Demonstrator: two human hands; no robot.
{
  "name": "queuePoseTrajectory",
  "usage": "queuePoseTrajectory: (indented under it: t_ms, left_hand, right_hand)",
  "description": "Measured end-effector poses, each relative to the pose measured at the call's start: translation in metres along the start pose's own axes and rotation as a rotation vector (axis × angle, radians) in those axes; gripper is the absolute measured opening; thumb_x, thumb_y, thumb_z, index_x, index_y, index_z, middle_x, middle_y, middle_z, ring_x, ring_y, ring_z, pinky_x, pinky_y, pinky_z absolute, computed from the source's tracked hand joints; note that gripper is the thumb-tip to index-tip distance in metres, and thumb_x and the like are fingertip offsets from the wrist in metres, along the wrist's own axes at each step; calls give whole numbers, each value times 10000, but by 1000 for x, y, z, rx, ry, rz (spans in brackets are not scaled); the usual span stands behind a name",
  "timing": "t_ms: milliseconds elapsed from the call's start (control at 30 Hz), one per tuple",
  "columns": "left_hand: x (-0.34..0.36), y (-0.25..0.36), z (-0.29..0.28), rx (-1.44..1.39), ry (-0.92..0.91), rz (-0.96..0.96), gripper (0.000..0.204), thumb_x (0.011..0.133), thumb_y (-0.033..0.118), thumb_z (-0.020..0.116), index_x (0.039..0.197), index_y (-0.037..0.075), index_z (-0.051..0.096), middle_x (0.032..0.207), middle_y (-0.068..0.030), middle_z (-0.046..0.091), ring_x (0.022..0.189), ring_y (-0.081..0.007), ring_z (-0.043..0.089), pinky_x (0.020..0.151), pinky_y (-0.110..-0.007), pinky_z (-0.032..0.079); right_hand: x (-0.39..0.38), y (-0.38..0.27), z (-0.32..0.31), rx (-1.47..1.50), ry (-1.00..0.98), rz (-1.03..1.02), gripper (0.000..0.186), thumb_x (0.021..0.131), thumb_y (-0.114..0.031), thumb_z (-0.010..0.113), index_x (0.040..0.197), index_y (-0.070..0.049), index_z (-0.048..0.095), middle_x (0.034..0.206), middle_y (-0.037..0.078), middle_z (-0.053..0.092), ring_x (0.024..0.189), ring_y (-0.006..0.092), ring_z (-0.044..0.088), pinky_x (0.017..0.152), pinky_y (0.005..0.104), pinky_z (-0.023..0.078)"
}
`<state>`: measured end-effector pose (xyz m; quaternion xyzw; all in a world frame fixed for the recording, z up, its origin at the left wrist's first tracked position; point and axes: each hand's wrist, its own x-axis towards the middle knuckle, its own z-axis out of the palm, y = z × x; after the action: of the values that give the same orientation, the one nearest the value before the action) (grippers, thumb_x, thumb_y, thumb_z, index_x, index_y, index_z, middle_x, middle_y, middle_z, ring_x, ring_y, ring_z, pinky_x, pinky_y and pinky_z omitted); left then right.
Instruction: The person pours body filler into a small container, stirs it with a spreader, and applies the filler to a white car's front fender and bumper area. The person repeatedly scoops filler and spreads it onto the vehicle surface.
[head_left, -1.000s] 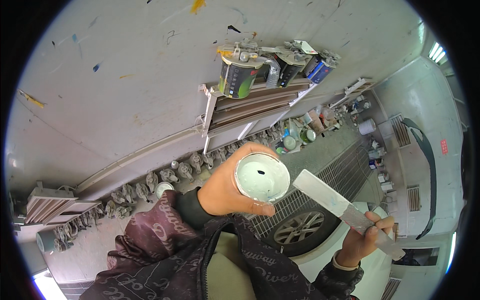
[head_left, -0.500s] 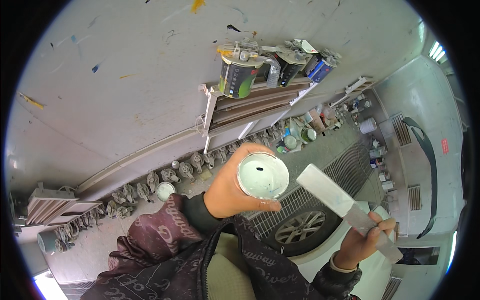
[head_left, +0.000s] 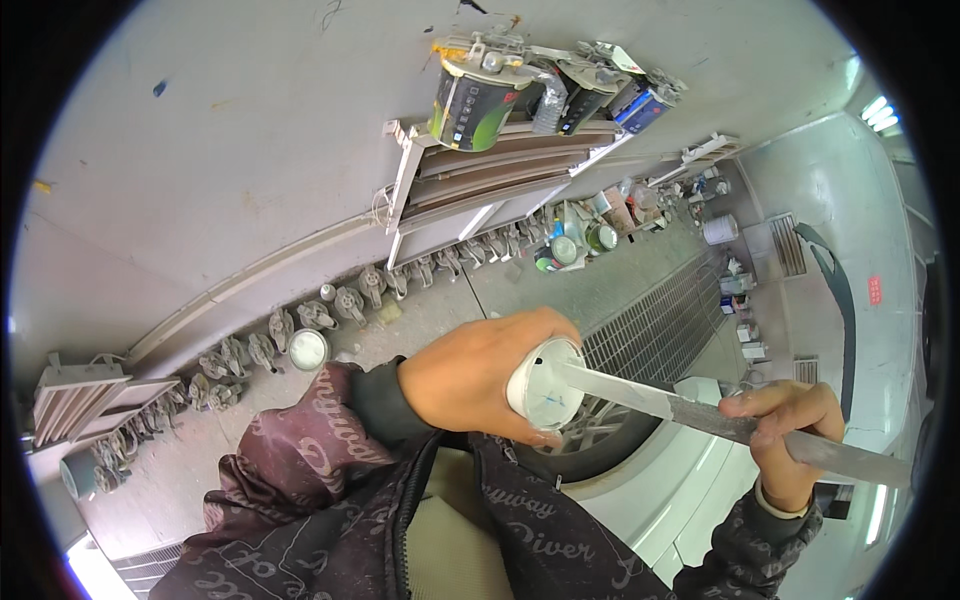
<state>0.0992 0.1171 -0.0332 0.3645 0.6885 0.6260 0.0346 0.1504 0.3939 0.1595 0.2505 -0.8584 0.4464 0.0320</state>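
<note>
While the left hand [head_left: 485, 375] wraps round a white cup [head_left: 519, 394] from its 10 o'clock side, with fingers over the far wall and the thumb along the near one, the right hand [head_left: 795, 435] holds a long flat strip [head_left: 655, 401]. The left grip is closed on the cup; the right grip pinches the strip between thumb and fingers, leaving its grey tail end jutting out at 4 o'clock.

Taking the cup as the dial's centre, the right hand lies at just past 3 o'clock. The strip's pale end crosses the rim into the cup's mouth; whether it touches the whitish coating inside, I cannot tell.

Towards 5 o'clock, partly hidden behind the strip, sits a wheel [head_left: 628, 443] of a white car [head_left: 685, 480]. A floor grate [head_left: 650, 330] runs off at 2 o'clock. Between 11 and 12, a dark can with green marking [head_left: 470, 108] hangs by the wall above a louvred panel [head_left: 490, 180]. At about 9 o'clock, a round white-topped tub [head_left: 308, 349] stands on the floor [head_left: 190, 470] beside a row of dusty grey tools [head_left: 317, 315].
</note>
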Motion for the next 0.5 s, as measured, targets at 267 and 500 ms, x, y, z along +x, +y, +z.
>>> queuePoseTrajectory:
  t_ms: [267,500]
  left_hand:
    - [-13,-14,15,-40,121,22,750,695,278,922,1299,78,526,1157,-144,642,1043,-376,670,856,-434,554]
    - [-18,-17,16,-33,171,69,726,694,270,914,1278,60,539,1141,-153,640,1030,-376,667,855,-434,551]
  right_hand:
    - [31,-17,14,1,-140,200,206,939,-77,746,891,-41,549,955,262,771,756,175,733,708,289,570]
    - [38,-8,29,-22,-92,108,196,942,-72,740,898,-36,553,970,260,769,779,210,747,737,312,586]
